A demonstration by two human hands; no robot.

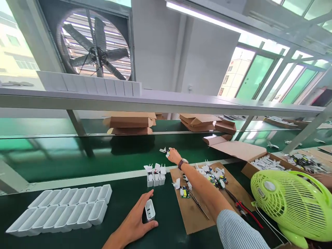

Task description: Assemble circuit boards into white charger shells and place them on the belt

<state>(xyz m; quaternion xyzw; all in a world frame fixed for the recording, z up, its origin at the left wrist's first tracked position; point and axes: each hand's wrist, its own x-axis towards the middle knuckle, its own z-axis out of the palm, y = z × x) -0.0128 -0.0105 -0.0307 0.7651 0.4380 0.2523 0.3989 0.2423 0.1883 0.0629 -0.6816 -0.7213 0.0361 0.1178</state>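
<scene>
My left hand [137, 218] is low in the middle, thumb and fingers spread around a white charger housing [149, 210] with two slots in its end face. It seems to rest on the green table; a firm grip does not show. My right hand [174, 156], with a watch on the wrist, reaches over the green conveyor belt [90, 155]. Its fingers are closed on a small charger circuit board with a white part [163, 150], partly hidden by the fingers. Between the hands stand several white housings [156, 178] with boards and plug parts sticking out.
Two rows of white housings [64, 207] lie at left. Cardboard [192, 218] carries loose boards [214, 174], tweezers [199, 205] and red-handled pliers [245, 209]. A green fan [290, 204] and a box of white parts [269, 162] stand at right. A shelf [166, 98] spans above.
</scene>
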